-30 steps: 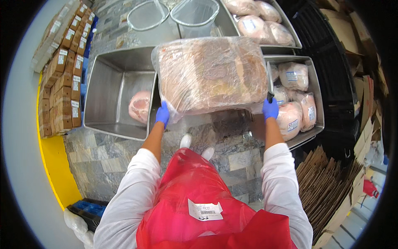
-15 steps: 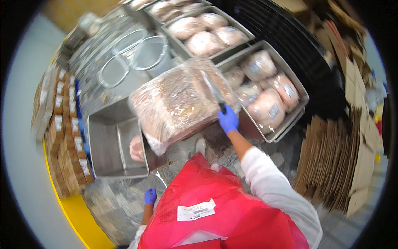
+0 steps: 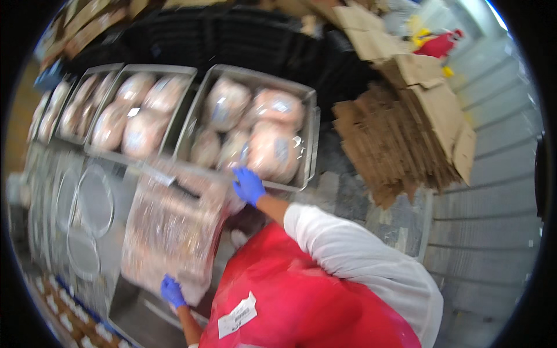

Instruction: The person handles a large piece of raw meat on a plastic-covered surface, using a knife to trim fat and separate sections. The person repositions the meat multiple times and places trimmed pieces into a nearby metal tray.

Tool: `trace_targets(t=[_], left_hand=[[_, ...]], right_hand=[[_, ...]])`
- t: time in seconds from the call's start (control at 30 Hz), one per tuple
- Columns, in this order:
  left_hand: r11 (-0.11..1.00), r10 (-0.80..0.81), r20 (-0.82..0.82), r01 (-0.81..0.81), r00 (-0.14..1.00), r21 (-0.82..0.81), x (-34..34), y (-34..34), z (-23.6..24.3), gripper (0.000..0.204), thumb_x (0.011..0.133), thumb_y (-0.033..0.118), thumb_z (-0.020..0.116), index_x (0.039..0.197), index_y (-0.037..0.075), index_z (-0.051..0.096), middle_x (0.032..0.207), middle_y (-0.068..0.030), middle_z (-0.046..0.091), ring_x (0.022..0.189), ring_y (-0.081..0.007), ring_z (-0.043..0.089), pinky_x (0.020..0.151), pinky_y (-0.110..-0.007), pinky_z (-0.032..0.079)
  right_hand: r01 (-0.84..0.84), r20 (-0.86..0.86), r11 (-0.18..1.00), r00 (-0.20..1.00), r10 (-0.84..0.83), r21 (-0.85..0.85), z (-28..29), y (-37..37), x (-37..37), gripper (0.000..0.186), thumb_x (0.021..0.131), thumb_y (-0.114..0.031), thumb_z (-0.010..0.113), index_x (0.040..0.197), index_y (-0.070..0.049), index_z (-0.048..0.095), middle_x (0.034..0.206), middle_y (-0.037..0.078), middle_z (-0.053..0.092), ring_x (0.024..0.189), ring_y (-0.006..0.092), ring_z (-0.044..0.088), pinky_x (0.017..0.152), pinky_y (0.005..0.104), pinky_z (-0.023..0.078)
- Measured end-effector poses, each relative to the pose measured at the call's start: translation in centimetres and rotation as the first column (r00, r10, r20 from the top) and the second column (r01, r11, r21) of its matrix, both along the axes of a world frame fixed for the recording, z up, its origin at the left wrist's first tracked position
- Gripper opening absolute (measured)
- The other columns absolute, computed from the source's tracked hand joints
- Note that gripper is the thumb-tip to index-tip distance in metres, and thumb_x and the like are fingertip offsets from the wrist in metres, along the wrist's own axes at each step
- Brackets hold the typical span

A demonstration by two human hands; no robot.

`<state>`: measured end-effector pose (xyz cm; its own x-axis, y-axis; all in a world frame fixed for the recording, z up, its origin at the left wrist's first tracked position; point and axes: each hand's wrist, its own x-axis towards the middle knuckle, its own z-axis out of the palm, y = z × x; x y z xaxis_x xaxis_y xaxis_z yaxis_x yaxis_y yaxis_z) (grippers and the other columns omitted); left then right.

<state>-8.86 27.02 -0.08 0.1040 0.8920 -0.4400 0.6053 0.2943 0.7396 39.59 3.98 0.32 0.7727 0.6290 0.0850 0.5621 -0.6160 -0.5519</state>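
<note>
A knife (image 3: 167, 178) with a pale blade and a dark handle lies across the far end of a large block wrapped in clear plastic (image 3: 170, 229). My right hand (image 3: 249, 187), in a blue glove, is off the knife, with its fingers stretched toward the near rim of a metal tub (image 3: 308, 145). Inside that tub are several plump, pale-pink meat packs (image 3: 272, 149) in clear wrap. At the block's near edge is my blue-gloved left hand (image 3: 173, 291), fingers apart and holding nothing I can see. It seems to touch the wrap, though blur hides the contact.
Beyond the block, more metal tubs (image 3: 188, 78) of wrapped meat stand in a row. Clear round bins (image 3: 96, 200) are to the left. Under the block's near end sits another metal tub (image 3: 136, 313). Flattened cardboard (image 3: 394, 145) is stacked at right, and boxes (image 3: 64, 307) at lower left.
The view has swung to the right. My right hand has let go of the knife, which now rests on the block, and is over by the tub. My left hand has come up to the block.
</note>
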Motion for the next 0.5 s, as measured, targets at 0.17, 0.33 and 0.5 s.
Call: trace_targets(t=[0.17, 0.33, 0.5], left_hand=[[0.902, -0.164, -0.348, 0.283, 0.923, 0.326, 14.5, 7.3, 4.3, 0.049, 0.105, 0.033, 0.053, 0.084, -0.009, 0.066, 0.078, -0.0304, 0.065, 0.071, -0.0431, 0.062, 0.070, -0.051, 0.048], [0.598, -0.356, -0.359, 0.505, 0.863, 0.622, 27.8, 3.7, 3.3, 0.034, 0.102, 0.024, 0.061, 0.115, -0.006, 0.066, 0.107, -0.0243, 0.070, 0.095, -0.0376, 0.067, 0.084, -0.043, 0.054], [0.655, -0.690, 0.017, 0.615, 0.723, 0.438, 40.3, -7.1, -0.8, 0.034, 0.094, 0.012, 0.067, 0.124, -0.006, 0.064, 0.112, -0.0172, 0.069, 0.102, -0.0273, 0.064, 0.092, -0.038, 0.052]], right_hand=[[0.418, -0.231, 0.877, 0.852, -0.469, -0.238, -3.1, -20.6, 3.3, 0.050, 0.094, -0.037, 0.063, 0.132, -0.005, 0.061, 0.131, 0.023, 0.062, 0.121, 0.0395, 0.059, 0.105, 0.0471, 0.047], [0.628, -0.265, 0.733, 0.684, -0.680, -0.262, -6.3, -28.3, 9.6, 0.041, 0.093, -0.041, 0.064, 0.115, -0.006, 0.071, 0.108, 0.020, 0.072, 0.102, 0.0392, 0.068, 0.093, 0.0465, 0.054], [0.624, -0.171, 0.775, 0.757, -0.630, -0.094, -12.3, -22.5, 19.1, 0.041, 0.094, -0.042, 0.061, 0.118, -0.009, 0.069, 0.110, 0.020, 0.071, 0.100, 0.0399, 0.068, 0.089, 0.0476, 0.054]])
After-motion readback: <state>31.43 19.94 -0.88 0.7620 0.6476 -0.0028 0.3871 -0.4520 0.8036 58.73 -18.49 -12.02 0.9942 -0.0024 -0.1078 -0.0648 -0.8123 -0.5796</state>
